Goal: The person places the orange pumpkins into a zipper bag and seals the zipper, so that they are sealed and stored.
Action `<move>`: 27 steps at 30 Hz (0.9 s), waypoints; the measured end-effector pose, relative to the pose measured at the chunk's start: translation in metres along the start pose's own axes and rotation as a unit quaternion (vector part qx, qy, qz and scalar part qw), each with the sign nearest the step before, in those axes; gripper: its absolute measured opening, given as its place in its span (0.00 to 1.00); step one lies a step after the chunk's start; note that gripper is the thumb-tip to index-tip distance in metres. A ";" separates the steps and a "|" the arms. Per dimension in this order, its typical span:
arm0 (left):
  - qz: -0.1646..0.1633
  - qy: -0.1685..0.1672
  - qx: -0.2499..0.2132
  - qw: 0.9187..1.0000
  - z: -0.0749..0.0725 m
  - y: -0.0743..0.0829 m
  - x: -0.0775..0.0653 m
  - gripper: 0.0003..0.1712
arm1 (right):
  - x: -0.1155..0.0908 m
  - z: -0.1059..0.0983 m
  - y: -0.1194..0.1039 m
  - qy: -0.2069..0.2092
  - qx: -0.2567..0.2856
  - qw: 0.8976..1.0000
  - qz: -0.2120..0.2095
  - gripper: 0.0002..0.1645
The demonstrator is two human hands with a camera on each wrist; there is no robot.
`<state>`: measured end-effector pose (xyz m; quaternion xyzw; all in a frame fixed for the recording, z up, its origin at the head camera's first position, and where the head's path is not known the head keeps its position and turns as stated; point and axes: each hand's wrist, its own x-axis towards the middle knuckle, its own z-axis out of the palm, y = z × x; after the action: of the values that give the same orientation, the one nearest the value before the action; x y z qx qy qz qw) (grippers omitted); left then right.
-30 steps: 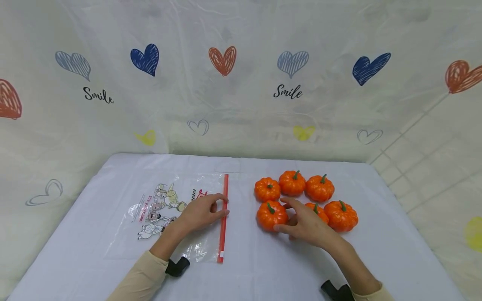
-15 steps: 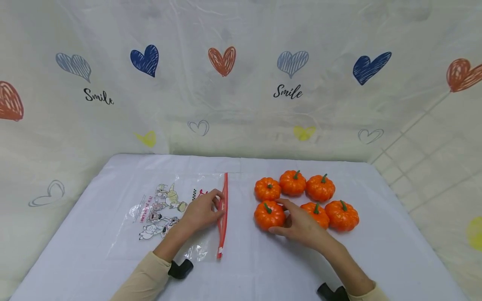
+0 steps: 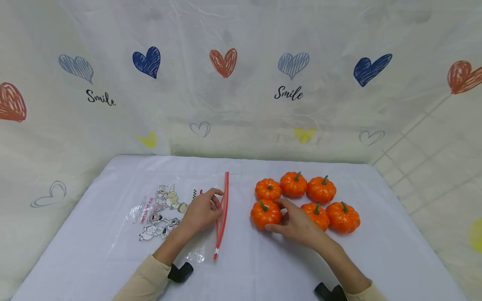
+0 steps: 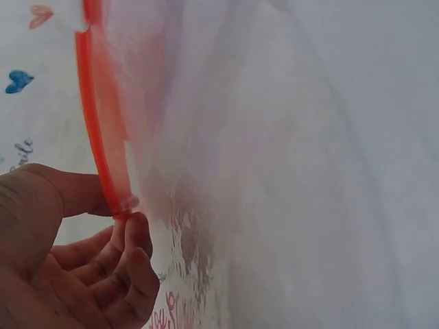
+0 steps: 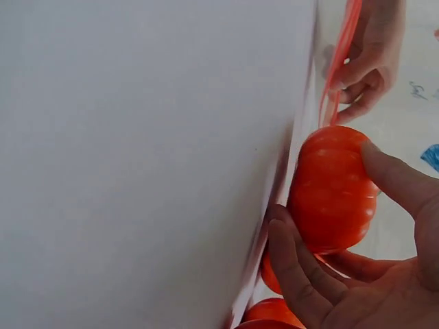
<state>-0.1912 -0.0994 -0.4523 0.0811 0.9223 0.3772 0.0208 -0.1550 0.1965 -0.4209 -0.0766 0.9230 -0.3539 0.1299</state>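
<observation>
A clear zip bag (image 3: 126,228) printed with cartoon animals lies flat on the left of the table. Its red zip strip (image 4: 89,113) is pinched between thumb and forefinger of my left hand (image 3: 202,212), and in the head view the strip bows up from the cloth there. My right hand (image 3: 299,225) grips a small orange pumpkin (image 3: 266,215) with a green stem, thumb on one side and fingers around the other. In the right wrist view this pumpkin (image 5: 335,188) is seen from the side, with the left hand (image 5: 374,58) and strip beyond it.
Several more orange pumpkins (image 3: 321,189) sit in a cluster behind and to the right of the held one. A white cloth (image 3: 260,267) covers the table. A pale backdrop (image 3: 241,25) printed with hearts rises behind its back edge.
My left hand has taken hold of the red strip and raised it, its two edges parting slightly. My right hand has brought its pumpkin a little to the left, away from the cluster.
</observation>
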 end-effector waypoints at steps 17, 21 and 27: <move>-0.021 0.055 0.009 0.998 -0.011 0.013 -0.011 0.23 | 0.013 0.007 -0.008 0.044 0.029 0.997 -0.054 0.50; -0.016 0.071 0.011 0.997 -0.013 0.014 -0.015 0.21 | 0.017 0.008 -0.013 0.055 0.038 0.996 -0.061 0.50; -0.017 0.083 0.004 0.996 -0.015 0.015 -0.020 0.20 | 0.020 0.010 -0.019 0.059 0.060 0.995 -0.059 0.49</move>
<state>-0.1712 -0.1025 -0.4318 0.0341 0.9237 0.3784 -0.0496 -0.1706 0.1710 -0.4191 -0.1019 0.8999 -0.4200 0.0582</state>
